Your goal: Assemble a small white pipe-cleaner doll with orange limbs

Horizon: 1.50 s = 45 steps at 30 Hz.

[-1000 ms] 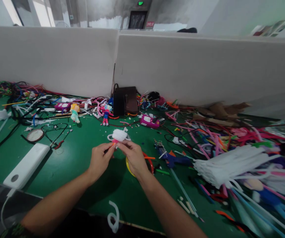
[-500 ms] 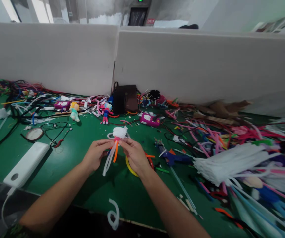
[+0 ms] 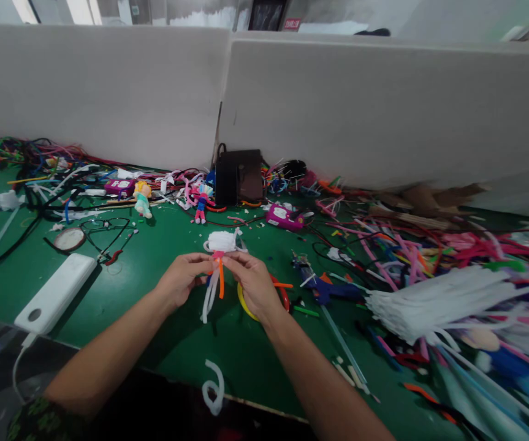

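Note:
Between my two hands, above the green table, is a small pipe-cleaner doll (image 3: 221, 241). It has a white wound head, a pinkish-red neck, and white stems and an orange stem (image 3: 221, 283) hanging below. My left hand (image 3: 182, 278) pinches it from the left side at the neck. From the right, my right hand (image 3: 251, 278) grips the same spot with thumb and fingertips. Part of the neck is hidden by the fingers. Behind my right hand lie yellow and red rings (image 3: 244, 304). A curled white pipe cleaner (image 3: 213, 392) lies at the table's front edge.
To the right are a blue glue gun (image 3: 333, 290) and a thick bundle of white pipe cleaners (image 3: 439, 300). A white power bank (image 3: 57, 294) with a cable lies left. Finished-looking dolls (image 3: 143, 201), a dark brown bag (image 3: 239, 176) and purple boxes (image 3: 285, 217) stand along the grey partition (image 3: 360, 116).
The camera view has tilted slightly down and left, shifting the scene. Both hands keep hold of the doll, which now hangs a little straighter.

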Available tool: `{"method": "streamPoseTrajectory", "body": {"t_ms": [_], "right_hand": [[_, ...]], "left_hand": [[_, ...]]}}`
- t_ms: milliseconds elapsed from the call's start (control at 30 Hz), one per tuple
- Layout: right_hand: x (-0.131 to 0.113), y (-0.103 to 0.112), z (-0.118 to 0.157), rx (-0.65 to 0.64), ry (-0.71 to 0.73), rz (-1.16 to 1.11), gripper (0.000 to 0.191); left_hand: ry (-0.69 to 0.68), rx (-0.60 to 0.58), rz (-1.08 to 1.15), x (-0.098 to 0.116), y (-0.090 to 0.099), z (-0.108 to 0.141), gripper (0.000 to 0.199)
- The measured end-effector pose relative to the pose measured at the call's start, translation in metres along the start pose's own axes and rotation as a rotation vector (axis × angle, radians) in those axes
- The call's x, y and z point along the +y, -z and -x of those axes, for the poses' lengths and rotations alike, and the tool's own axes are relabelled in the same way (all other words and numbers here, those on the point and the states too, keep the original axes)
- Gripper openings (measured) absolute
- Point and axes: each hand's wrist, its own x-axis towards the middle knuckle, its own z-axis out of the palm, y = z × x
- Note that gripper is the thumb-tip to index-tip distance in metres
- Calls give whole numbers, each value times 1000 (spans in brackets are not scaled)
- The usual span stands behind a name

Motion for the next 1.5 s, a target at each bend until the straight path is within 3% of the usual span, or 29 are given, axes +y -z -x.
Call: {"method": "streamPoseTrajectory", "body": {"t_ms": [733, 967, 1167, 1300, 1500], "right_hand": [[-2, 0, 2, -11, -23, 18, 22], [-1, 0, 1, 10, -30, 33, 20], [3, 0, 1, 13, -37, 22, 18], [4, 0, 0, 22, -43, 5, 19], [4, -1, 0, 24, -49, 3, 18]], "left_hand": [[19, -168, 34, 3, 1, 0, 26], [38, -153, 34, 4, 5, -3, 26], [23, -42, 5, -2, 5, -6, 27], [18, -53, 34, -2, 3, -5, 27], [-102, -76, -80, -4, 1, -2, 28]]}}
